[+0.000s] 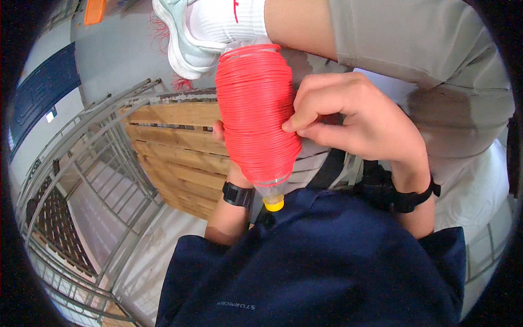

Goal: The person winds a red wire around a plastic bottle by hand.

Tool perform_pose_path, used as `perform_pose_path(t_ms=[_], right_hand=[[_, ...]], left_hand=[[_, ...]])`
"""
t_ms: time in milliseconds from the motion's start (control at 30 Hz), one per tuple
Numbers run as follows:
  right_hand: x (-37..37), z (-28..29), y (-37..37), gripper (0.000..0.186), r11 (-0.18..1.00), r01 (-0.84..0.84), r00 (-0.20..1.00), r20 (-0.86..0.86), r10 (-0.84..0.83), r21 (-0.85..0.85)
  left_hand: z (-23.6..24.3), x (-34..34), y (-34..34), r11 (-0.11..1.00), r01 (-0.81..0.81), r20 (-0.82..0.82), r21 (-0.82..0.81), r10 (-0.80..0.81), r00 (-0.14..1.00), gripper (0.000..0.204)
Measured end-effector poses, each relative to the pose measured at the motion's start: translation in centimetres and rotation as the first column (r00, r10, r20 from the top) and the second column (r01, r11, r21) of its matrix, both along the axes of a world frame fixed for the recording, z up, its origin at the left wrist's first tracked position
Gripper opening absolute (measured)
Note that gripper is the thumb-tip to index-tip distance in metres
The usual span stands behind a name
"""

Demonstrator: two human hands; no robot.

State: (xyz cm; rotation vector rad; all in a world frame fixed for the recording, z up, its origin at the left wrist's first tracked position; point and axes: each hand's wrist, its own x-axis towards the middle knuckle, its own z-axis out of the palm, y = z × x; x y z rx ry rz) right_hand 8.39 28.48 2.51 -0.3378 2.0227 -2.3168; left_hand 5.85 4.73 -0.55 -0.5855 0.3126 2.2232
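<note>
The widest way for a hand lies left of the plastic bottle (268, 190) wound in red cord (255, 103), over the wooden slats (180, 140), as far as the bars of the metal wire cage (98, 182). The left hand (218, 131), mostly hidden behind the bottle, and its forearm (226, 220) narrow this way on the near side. On the right, the right hand (359, 111) blocks the winding, its fingertips against the cord. At the far end, the sneaker (193, 52) and white sock (231, 22) crowd the bottle; near, the navy shirt (327, 256) hems in the yellow cap (273, 203).
</note>
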Motion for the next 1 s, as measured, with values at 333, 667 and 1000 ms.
perform_pose_path(t_ms=[333, 667, 1000], right_hand=[[0.1, -0.2, -0.4, 0.011, 1.0, 0.016, 1.0, -0.002, -0.016, 0.003], [-0.2, -0.3, -0.2, 0.014, 0.997, 0.039, 0.996, -0.08, -0.034, 0.071], [0.2, 0.0, -0.4, 0.022, 0.997, -0.034, 0.999, 0.044, 0.031, 0.062]], left_hand=[[-1.5, -0.3, -2.3, 0.988, 0.085, -0.095, -0.128, -0.097, 0.991, 0.113], [-2.0, -0.4, -2.5, 0.988, 0.023, -0.093, -0.154, -0.038, 0.995, 0.111], [-0.8, -0.5, -1.4, 0.994, -0.102, 0.007, -0.039, 0.102, 0.995, 0.107]])
